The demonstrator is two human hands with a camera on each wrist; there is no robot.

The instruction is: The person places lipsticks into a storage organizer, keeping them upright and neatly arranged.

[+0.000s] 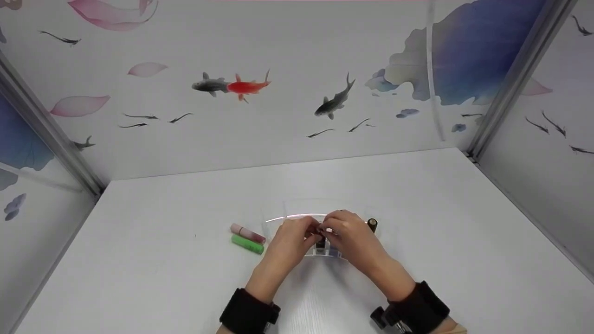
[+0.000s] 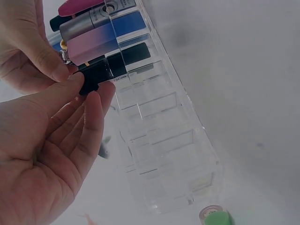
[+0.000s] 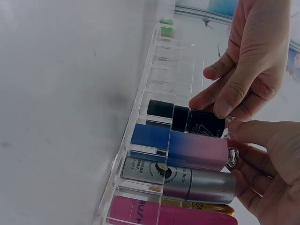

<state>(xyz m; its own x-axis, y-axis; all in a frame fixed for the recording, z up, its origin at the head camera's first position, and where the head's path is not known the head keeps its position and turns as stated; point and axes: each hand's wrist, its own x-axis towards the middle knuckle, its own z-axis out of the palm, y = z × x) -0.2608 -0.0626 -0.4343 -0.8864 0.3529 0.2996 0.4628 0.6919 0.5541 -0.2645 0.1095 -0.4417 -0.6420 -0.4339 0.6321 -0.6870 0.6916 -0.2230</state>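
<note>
In the left wrist view, a black lipstick tube (image 2: 96, 75) stands in a slot of the clear organizer (image 2: 161, 104). My left hand (image 2: 54, 140) grips its upper part between thumb and fingers. My right hand (image 3: 269, 173) is at the tube's top end, pinching a small clear charm (image 3: 228, 126) between thumb and fingertips. Beside the black tube is a blue-and-pink tube (image 3: 197, 147) with a clear ring at its end. A silver lip gloss tube (image 3: 204, 183) and a magenta tube (image 3: 183, 216) fill slots farther along, a gold one partly hidden between them.
On the white table, a pink tube (image 1: 248, 233) and a green tube (image 1: 247, 244) lie left of the organizer. A dark tube with a gold-ringed end (image 1: 372, 224) shows beyond my right hand. Patterned panels (image 1: 278, 139) enclose the table's back and sides.
</note>
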